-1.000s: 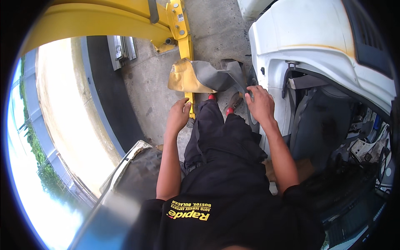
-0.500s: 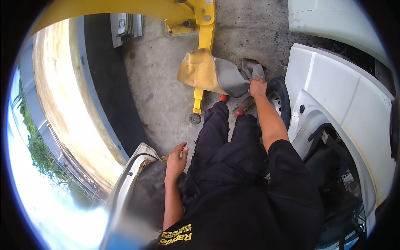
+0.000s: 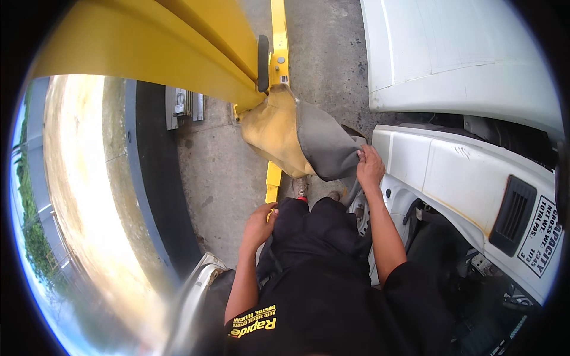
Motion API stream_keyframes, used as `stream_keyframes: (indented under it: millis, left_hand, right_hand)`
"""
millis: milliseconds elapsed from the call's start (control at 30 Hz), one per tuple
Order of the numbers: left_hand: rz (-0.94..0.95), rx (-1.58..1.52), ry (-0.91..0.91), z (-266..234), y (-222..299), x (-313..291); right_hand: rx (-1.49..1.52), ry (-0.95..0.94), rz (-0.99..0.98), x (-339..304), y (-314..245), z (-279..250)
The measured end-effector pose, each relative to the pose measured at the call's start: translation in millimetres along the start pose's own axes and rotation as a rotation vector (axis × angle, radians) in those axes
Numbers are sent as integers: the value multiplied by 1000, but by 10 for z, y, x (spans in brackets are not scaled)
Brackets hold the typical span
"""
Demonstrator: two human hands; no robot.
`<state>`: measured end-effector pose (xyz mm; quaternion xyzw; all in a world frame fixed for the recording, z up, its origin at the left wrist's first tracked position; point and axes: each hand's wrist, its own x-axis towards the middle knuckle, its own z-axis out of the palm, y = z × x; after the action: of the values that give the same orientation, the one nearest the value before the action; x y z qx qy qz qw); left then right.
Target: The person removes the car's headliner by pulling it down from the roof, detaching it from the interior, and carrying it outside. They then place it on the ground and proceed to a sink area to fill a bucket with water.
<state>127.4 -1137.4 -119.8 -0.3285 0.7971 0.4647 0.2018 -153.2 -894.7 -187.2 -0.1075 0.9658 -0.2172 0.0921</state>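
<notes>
Post [image 3: 160,53], broad and yellow, filled the frame's upper left; below centre, the left hand [image 3: 257,226] hung with thumb and fingers slightly apart; mid-frame, a tan-and-grey sheet [image 3: 312,136] bulged, its right edge pinched in the right hand [image 3: 371,167], near a white panel [image 3: 445,163].

Cannot see whole yellow post [image 3: 148,47] at ten o'clock or white panel [image 3: 457,53] at two, cut off by the rim; see wheel [image 3: 360,212] partly hidden at four, pale bodywork [image 3: 185,308] blurred at seven.
</notes>
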Motion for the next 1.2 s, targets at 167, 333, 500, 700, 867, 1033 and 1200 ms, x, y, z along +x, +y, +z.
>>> stream_keyframes:
  millis: [167, 333, 500, 700, 867, 1033, 1200]
  left_hand:
    - [256, 66, -19, -333, 831, 666]
    - [344, 40, -210, -571, 1809, 1276]
    - [485, -259, -170, -384, 2515, 1821]
    - [620, -409, -264, -593, 3590, 2535]
    - [685, -417, -173, -1195, 4449, 3324]
    - [663, -440, -70, -1810, 4827, 4139]
    - [663, -527, -89, -2477, 5079, 5013]
  right_hand:
    - [146, 188, 37, 406, -526, -1225]
    - [210, 379, -83, 820, -1209, -1995]
    - [451, 559, -34, 1630, -1681, -2551]
    - [592, 655, 69, 2904, -1713, -3059]
    - [691, 591, 51, 3949, -2183, -3470]
    - [694, 601, -86, 4953, -2791, -3422]
    - [728, 616, -175, 6216, -3453, -3395]
